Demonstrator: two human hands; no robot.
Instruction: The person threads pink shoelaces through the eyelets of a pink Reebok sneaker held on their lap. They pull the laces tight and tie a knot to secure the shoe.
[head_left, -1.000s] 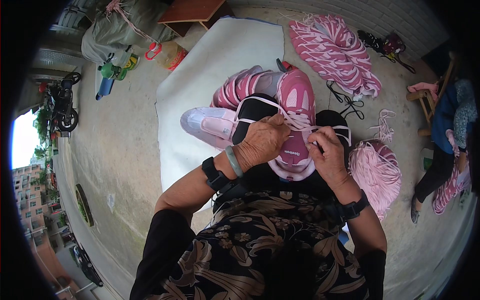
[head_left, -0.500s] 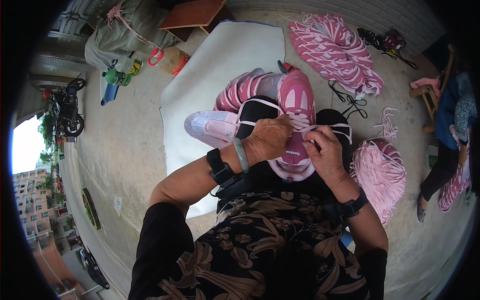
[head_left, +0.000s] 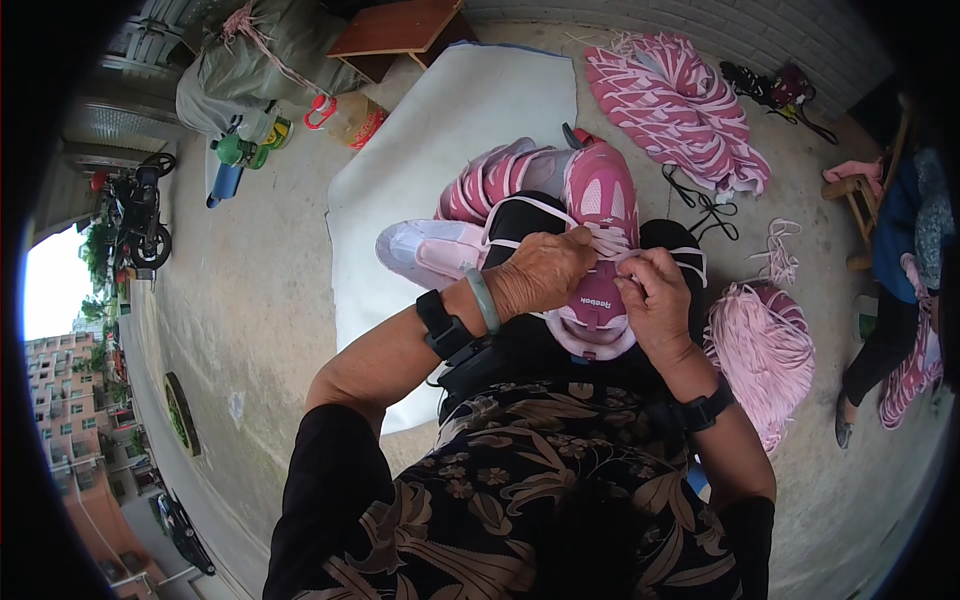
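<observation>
Head view: a pink sneaker (head_left: 600,210) rests on the person's lap, toe pointing away from the body, tongue end nearest the torso. The left hand (head_left: 540,275) lies across the near part of the shoe with its fingers curled down onto a white lace (head_left: 520,205), which runs in thin loops over the dark fabric on the lap. The right hand (head_left: 655,300) is closed in a pinch at the shoe's lace area, thumb and fingertips pressed together on the lace (the exact strand held is too small to make out). The two hands sit just beside each other, nearly touching over the shoe. Each wrist carries a black band; the left also wears a pale green bangle (head_left: 483,300). More pink sneakers (head_left: 480,185) lie just beyond, on a white mat (head_left: 430,130) spread over the concrete floor. A bundle of pink laces (head_left: 765,355) lies on the floor to the right of the right forearm. A pile of pink-and-white striped shoe parts (head_left: 675,105) lies farther off, near the wall. Another person's legs (head_left: 885,340) appear at the right edge, beside a low wooden stool (head_left: 860,190).
</observation>
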